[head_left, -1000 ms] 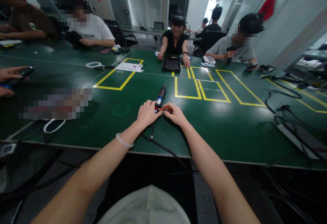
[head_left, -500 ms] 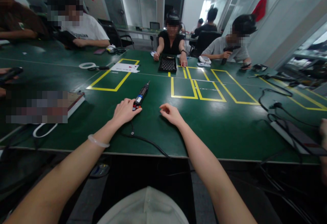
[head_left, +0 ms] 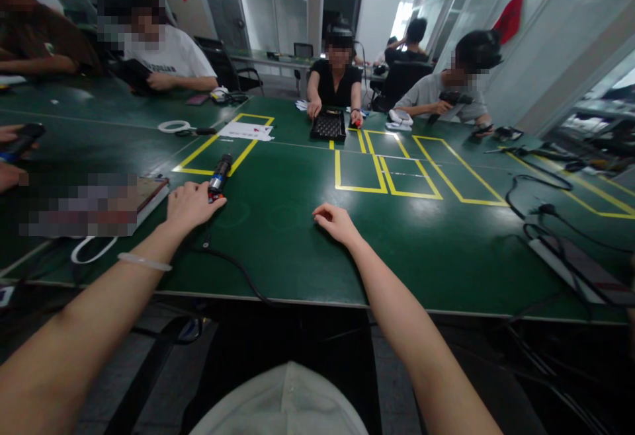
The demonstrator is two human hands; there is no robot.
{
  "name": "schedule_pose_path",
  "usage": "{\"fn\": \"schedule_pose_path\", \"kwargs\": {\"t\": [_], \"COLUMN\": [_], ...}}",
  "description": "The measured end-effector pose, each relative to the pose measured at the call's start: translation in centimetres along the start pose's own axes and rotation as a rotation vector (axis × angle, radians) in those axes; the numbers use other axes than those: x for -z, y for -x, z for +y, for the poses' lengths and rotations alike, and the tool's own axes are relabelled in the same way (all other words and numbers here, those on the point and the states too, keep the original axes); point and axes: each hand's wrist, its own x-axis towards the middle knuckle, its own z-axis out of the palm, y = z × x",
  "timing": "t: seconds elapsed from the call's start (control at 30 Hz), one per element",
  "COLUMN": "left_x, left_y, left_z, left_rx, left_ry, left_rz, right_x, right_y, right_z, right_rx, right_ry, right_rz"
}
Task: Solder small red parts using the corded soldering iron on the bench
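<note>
My left hand (head_left: 191, 209) is closed on the rear end of a dark, slim electric screwdriver (head_left: 221, 174) with a blue band and orange parts. Its tip points away from me, toward the taped area. A black cord (head_left: 238, 268) trails from its rear across the table toward the near edge. My right hand (head_left: 335, 222) rests on the green table (head_left: 282, 243), fingers curled in, with nothing visible in them. It lies apart from the screwdriver.
A book-like object (head_left: 151, 200) lies left of my left hand. Yellow tape outlines (head_left: 362, 190) mark the table. Across it, a co-worker reaches beside a black tray (head_left: 327, 125). White paper (head_left: 245, 131) lies far left; a power strip (head_left: 565, 270) with cables lies right.
My left hand has moved left with the screwdriver, dragging the cord along. My right hand has stayed in place. The co-worker opposite has shifted both hands and now has something red at one hand.
</note>
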Motion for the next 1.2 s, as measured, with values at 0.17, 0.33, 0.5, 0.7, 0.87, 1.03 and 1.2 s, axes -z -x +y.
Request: {"fn": "schedule_pose_path", "kwargs": {"t": [0.17, 0.33, 0.5, 0.7, 0.87, 1.03, 1.2], "left_x": [-0.1, -0.2, -0.2, 0.2, 0.8, 1.4, 2.7], "left_y": [-0.5, -0.9, -1.7, -1.5, 0.0, 0.5, -0.1], "left_z": [-1.0, -1.7, -2.5, -2.7, -2.0, -1.5, -0.2], "left_rx": [-0.003, 0.004, 0.013, 0.013, -0.082, -0.084, -0.062], "left_ry": [-0.037, -0.068, -0.098, -0.080, -0.146, -0.081, -0.072], "left_rz": [0.067, 0.071, 0.044, 0.080, 0.243, 0.273, 0.323], "right_x": [-0.2, -0.1, 0.0, -0.1, -0.1, -0.2, -0.3], "right_y": [-0.1, 0.0, 0.0, -0.1, -0.1, -0.2, -0.3], "right_z": [0.2, 0.1, -0.1, 0.1, 0.1, 0.4, 0.4], "right_rx": [-0.003, -0.012, -0.026, -0.015, -0.019, -0.011, -0.017], "right_ry": [0.006, 0.021, 0.014, 0.023, 0.022, 0.036, 0.027], "right_rz": [0.005, -0.005, -0.014, -0.022, -0.028, -0.025, -0.044]}}
